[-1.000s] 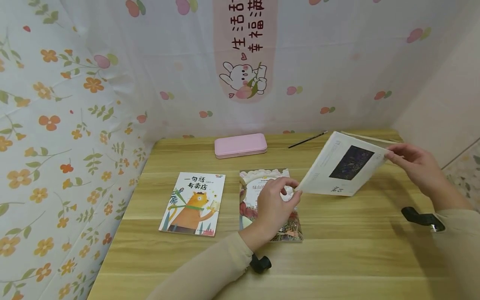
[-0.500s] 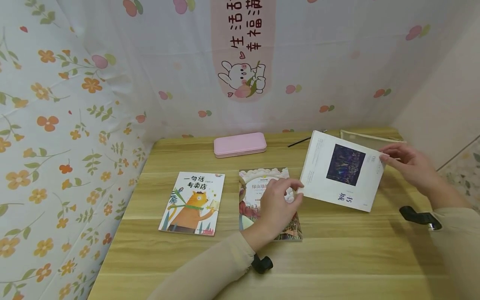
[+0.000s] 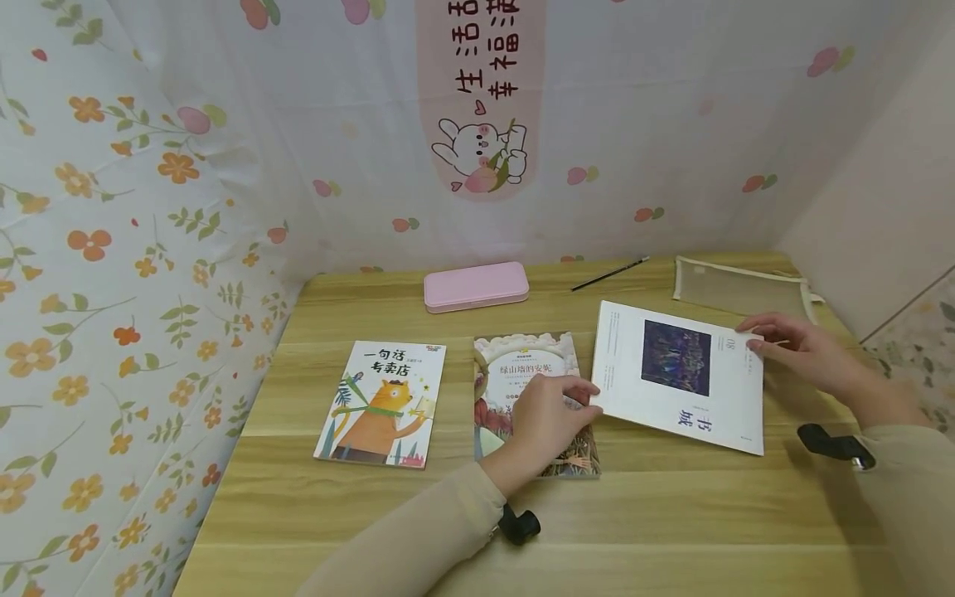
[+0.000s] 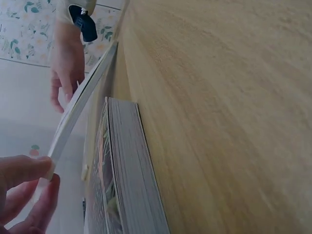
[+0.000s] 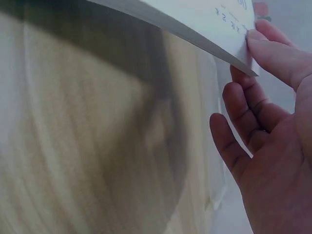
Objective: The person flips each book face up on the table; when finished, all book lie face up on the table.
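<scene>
A thin white magazine point(image 3: 627, 365) with a dark square picture on its cover is held tilted above the table's right half. My left hand point(image 3: 548, 414) pinches its left edge between thumb and fingers, over the book with a red-flowered cover point(image 3: 522, 348). At the upper right corner my right hand point(image 3: 809, 348) pinches the magazine, thumb on the cover and fingers beneath. In the left wrist view the magazine's edge point(image 4: 83, 95) slants up from the left fingertips, beside the thick book's page block point(image 4: 129, 151). The right wrist view shows the magazine's corner point(image 5: 234, 58) off the table.
A book with an orange bear point(image 3: 380, 406) lies on the wooden table point(image 3: 671, 531) at left. Along the back are a pink pencil case point(image 3: 476, 286), a black pencil point(image 3: 612, 274) and a pale mesh zip pouch point(image 3: 739, 286). A printed curtain hangs behind.
The magazine has swung down flatter and nearer the front, its cover turning up. My right hand has lowered with it, uncovering the mesh pouch; the left hand stays nearly in place.
</scene>
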`<state>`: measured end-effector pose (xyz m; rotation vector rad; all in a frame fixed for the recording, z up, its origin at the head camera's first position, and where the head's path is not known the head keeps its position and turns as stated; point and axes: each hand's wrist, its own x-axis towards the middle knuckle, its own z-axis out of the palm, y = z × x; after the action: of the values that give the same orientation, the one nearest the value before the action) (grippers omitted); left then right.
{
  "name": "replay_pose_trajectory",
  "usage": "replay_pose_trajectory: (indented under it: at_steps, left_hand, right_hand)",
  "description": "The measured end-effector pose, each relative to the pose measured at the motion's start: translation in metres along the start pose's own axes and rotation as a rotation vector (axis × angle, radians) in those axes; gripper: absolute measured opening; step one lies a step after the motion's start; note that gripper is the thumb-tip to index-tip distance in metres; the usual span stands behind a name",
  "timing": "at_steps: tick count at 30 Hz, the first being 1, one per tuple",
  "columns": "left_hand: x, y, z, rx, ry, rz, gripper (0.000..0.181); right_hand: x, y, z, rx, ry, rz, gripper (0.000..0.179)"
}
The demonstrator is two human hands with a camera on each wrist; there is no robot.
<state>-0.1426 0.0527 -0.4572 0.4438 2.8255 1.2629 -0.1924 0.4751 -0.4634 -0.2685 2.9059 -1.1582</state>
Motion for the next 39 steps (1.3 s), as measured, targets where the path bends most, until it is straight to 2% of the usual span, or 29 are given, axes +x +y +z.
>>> replay_pose_trajectory:
  at_steps: [4,8,12,19,25,29,33,36,39]
  left_hand:
    - [-0.004,0.000,0.003,0.062,-0.053,0.005,0.013]
    - [-0.008,0.002,0.009,0.110,-0.109,0.032,0.011]
    - [-0.012,0.005,0.017,0.179,-0.129,0.055,0.011]
    - [-0.017,0.010,0.028,0.282,-0.186,0.120,0.011]
    - [-0.019,0.011,0.031,0.344,-0.212,0.128,0.009]
    - [-0.019,0.013,0.030,0.396,-0.247,0.133,0.004]
    - [-0.020,0.016,0.031,0.458,-0.277,0.176,0.008]
    - [-0.018,0.018,0.028,0.487,-0.276,0.196,0.012]
    - [-0.006,0.019,0.020,0.495,-0.258,0.182,0.016]
  right_hand:
    - [0.001,0.010,0.004,-0.005,-0.009,-0.075,0.024]
    - [0.002,0.014,0.008,-0.021,-0.021,-0.100,0.023]
    - [0.006,0.016,0.014,-0.041,-0.039,-0.109,0.023]
    - [0.010,0.015,0.021,-0.062,-0.058,-0.006,0.025]
    - [0.012,0.008,0.027,-0.093,-0.062,0.076,0.033]
    - [0.010,0.008,0.029,-0.110,-0.037,0.023,0.027]
    - [0.007,0.010,0.029,-0.124,-0.021,-0.057,0.020]
    - [0.006,0.008,0.028,-0.142,-0.023,-0.044,0.024]
    - [0.005,0.001,0.025,-0.174,-0.048,0.008,0.032]
